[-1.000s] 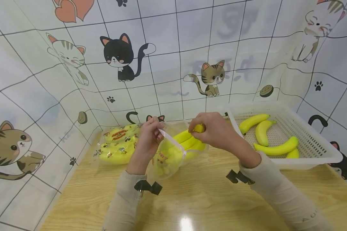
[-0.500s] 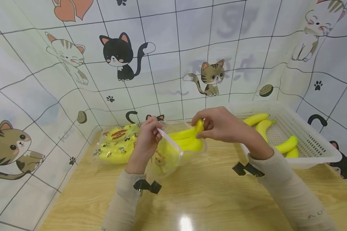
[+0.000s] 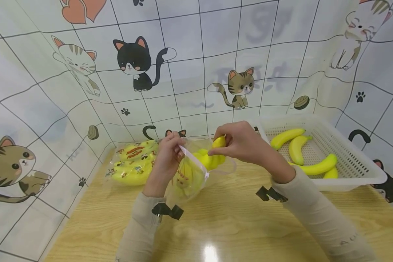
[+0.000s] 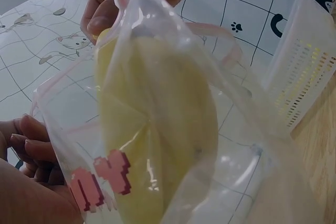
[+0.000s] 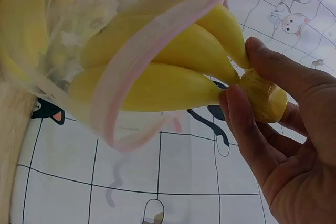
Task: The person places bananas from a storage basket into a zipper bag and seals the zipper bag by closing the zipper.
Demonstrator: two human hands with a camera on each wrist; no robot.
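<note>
My left hand (image 3: pixel 168 154) pinches the upper edge of a clear plastic zip bag (image 3: pixel 186 183), holding its mouth apart. The bag has a pale pink zip strip and small printed figures. My right hand (image 3: pixel 242 143) grips a bunch of yellow bananas (image 5: pixel 173 85) by its stem. In the right wrist view, thumb and fingers close round the stem, and the fruit ends lie inside the bag's mouth. Through the film in the left wrist view, the bananas (image 4: pixel 152 119) look pale and blurred. The bunch's lower part is partly hidden by the bag film.
A filled printed bag of bananas (image 3: pixel 134 165) lies left on the wooden table (image 3: pixel 235 225). A white perforated basket (image 3: pixel 353 182) stands right, with several loose bananas (image 3: pixel 314 167) in it. A cat-patterned sheet (image 3: pixel 190 65) rises behind the table.
The right hand drew the stem slightly up and right, then moved back left with the bunch, which is now tilted deeper into the bag. The left hand has hardly moved.
</note>
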